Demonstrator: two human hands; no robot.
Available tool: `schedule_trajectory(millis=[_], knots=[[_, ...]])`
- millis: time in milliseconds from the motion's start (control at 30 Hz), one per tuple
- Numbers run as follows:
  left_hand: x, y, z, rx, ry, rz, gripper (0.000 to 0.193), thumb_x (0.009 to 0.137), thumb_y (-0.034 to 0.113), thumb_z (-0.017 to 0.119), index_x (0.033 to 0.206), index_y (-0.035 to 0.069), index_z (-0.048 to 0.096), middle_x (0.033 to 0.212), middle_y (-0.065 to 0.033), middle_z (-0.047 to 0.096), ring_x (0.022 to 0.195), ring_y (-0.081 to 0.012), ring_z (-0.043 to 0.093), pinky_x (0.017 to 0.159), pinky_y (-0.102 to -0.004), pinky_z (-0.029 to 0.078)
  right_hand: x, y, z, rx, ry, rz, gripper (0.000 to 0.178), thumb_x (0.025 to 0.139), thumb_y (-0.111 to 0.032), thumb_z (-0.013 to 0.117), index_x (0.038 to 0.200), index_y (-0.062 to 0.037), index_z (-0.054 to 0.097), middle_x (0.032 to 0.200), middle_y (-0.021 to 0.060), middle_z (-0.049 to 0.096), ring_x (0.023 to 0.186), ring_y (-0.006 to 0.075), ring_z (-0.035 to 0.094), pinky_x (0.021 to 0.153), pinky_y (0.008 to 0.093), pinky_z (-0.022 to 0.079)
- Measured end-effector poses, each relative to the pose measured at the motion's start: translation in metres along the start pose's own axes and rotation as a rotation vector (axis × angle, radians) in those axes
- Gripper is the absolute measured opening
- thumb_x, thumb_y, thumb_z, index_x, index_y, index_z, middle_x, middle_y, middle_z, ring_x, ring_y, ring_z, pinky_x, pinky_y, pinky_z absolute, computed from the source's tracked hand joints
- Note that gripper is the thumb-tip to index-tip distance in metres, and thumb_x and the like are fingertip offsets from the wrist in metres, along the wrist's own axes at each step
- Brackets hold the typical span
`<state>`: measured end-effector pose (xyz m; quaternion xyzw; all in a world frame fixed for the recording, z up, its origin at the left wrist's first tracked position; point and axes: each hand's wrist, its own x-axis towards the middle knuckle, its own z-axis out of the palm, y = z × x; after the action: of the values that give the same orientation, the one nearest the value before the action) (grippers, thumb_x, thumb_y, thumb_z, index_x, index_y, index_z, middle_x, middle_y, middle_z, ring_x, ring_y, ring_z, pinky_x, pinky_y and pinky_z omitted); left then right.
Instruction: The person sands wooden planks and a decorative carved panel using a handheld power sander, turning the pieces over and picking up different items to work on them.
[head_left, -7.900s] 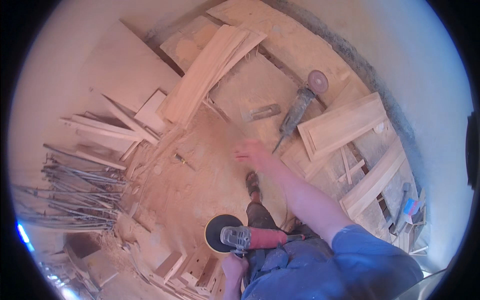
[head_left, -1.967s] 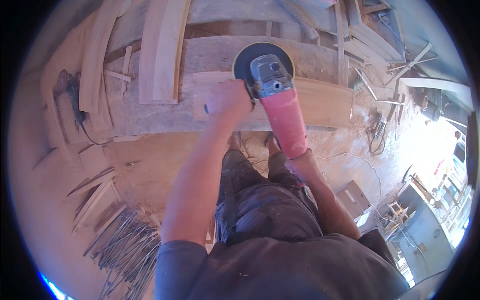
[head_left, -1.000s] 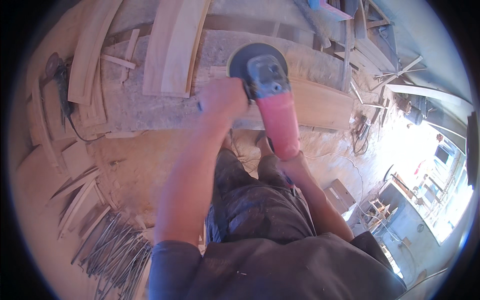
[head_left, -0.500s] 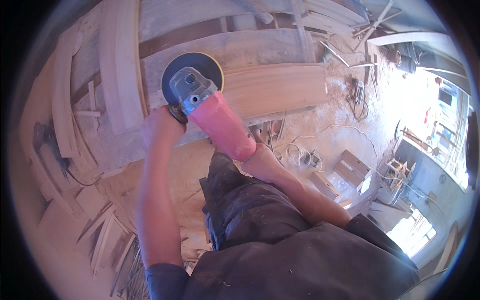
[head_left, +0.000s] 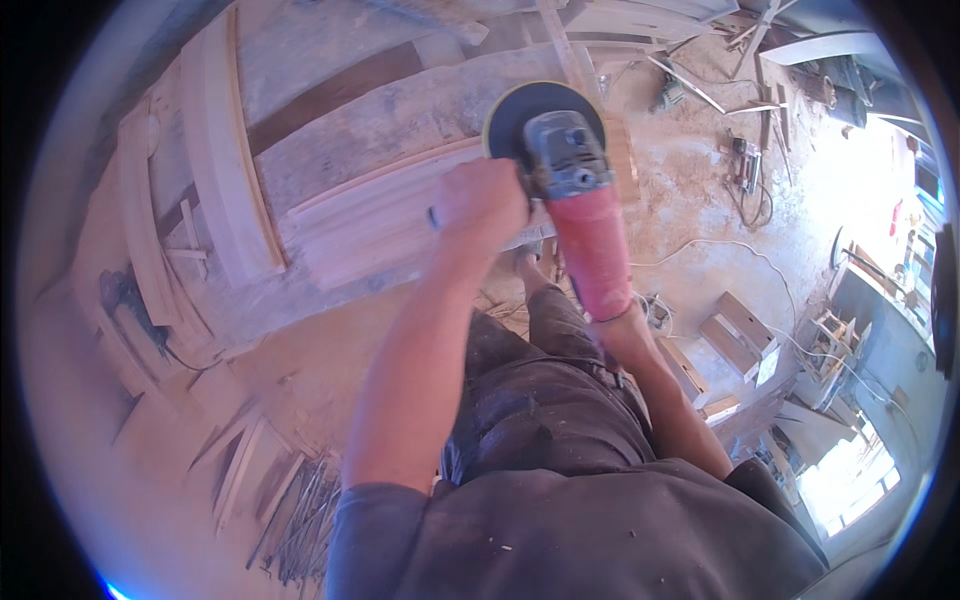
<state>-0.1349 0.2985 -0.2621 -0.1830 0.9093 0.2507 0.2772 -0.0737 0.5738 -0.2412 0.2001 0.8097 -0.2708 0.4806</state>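
A worker is holding a red disc sander point(head_left: 590, 240) over the right part of a pale board point(head_left: 370, 220) lying on the bench point(head_left: 400, 108), the left hand point(head_left: 483, 203) clenching its side handle, the right hand point(head_left: 615, 335) grasping its near end. Sanding is apparently underway; another pass would be calling for a level disc.

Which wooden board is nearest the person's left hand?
The long board directly below the left hand, showing on both sides of the red power tool; the boards farther left have no hand over them.
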Motion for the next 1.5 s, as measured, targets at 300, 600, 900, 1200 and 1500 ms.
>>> schedule_trajectory(millis=[300,600,900,1200,1500], knots=[[-0.014,0.022,0.013,-0.086,-0.025,0.011,0.023,0.082,0.018,0.064,0.096,0.006,0.078,0.102,-0.0191,0.075,0.099,-0.0361,0.073,0.087,-0.046,0.058,0.027,0.056,-0.019,0.117,-0.037,-0.15,0.013,0.067,-0.012,0.071,0.07,-0.0032,0.062,0.061,0.0037,0.059,0.05,0.0139,0.057,0.047,0.0331,0.044],[-0.083,-0.136,0.002,-0.212,0.159,-0.266,0.026,0.079,0.023,0.072,0.099,0.006,0.076,0.1,-0.022,0.074,0.098,-0.0372,0.072,0.088,-0.0463,0.058,-0.018,-0.058,0.078,-0.238,-0.123,-0.208,0.025,0.072,-0.016,0.071,0.084,0.0063,0.067,0.068,0.0129,0.067,0.066,0.0201,0.069,0.06,0.038,0.052],[-0.168,-0.245,0.004,-0.277,0.19,-0.478,0.023,0.082,0.02,0.068,0.098,0.007,0.076,0.104,-0.018,0.075,0.1,-0.0352,0.072,0.085,-0.0464,0.058,-0.041,-0.081,0.177,-0.414,-0.197,-0.339,0.029,0.072,-0.013,0.072,0.091,0.0093,0.066,0.076,0.0155,0.07,0.073,0.0237,0.071,0.066,0.0379,0.054],[-0.174,-0.224,0.036,-0.298,0.185,-0.27,0.024,0.088,0.018,0.058,0.096,0.007,0.078,0.099,-0.0171,0.075,0.095,-0.0338,0.074,0.083,-0.0453,0.058,-0.046,-0.01,0.167,-0.347,-0.115,-0.281,0.028,0.073,-0.015,0.073,0.092,0.0048,0.069,0.07,0.0103,0.067,0.059,0.016,0.067,0.053,0.0349,0.052],[-0.195,-0.229,0.049,-0.334,0.205,-0.305,0.022,0.088,0.016,0.059,0.095,0.008,0.078,0.094,-0.0164,0.075,0.092,-0.0343,0.074,0.082,-0.0464,0.059,-0.063,-0.027,0.171,-0.413,-0.172,-0.282,0.027,0.074,-0.017,0.074,0.091,0.0036,0.068,0.071,0.0108,0.068,0.059,0.0157,0.067,0.053,0.0339,0.052]])
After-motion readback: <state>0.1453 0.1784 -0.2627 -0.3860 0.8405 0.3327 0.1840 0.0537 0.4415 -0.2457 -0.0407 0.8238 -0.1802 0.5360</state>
